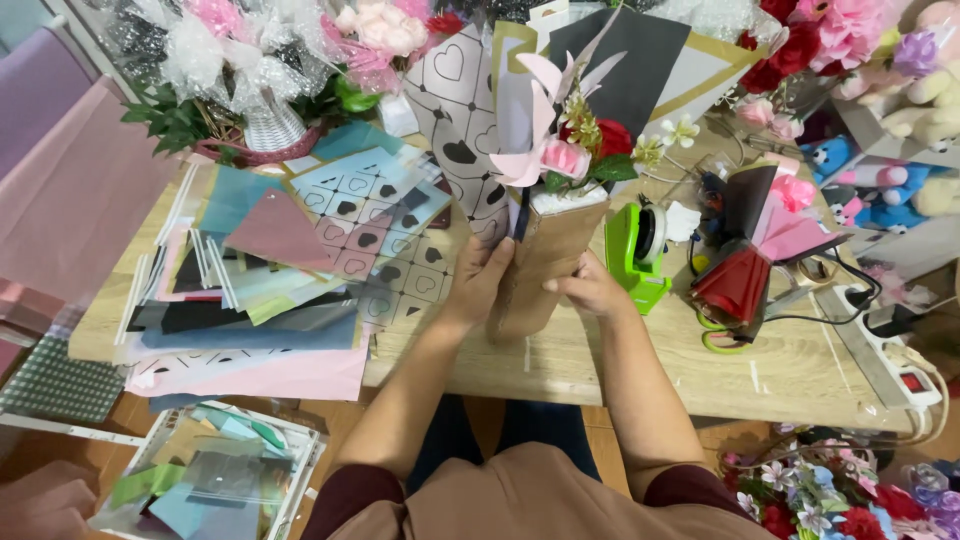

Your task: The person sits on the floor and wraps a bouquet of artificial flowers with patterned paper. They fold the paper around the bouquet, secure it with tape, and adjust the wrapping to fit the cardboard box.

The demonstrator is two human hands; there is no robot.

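Bouquet (545, 215), frame centre: light, paper wrap soft, flowers fragile. Grip at brown base. Left hand (482, 280), right hand (592, 290) fingers wrapped round it.

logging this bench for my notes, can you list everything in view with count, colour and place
bouquet: one, pink and red flowers in tan wrap, table centre, upright
wrapping sheets: a stack, pink, teal, black, heart-print, table left
tape dispenser: one, green, right of the bouquet
folded paper cone: one, red and black, table right
flower basket: one, white and pink, back left
power strip: one, white, right edge
table: one, light wood
left hand: on the wrap's left side
right hand: on its right side
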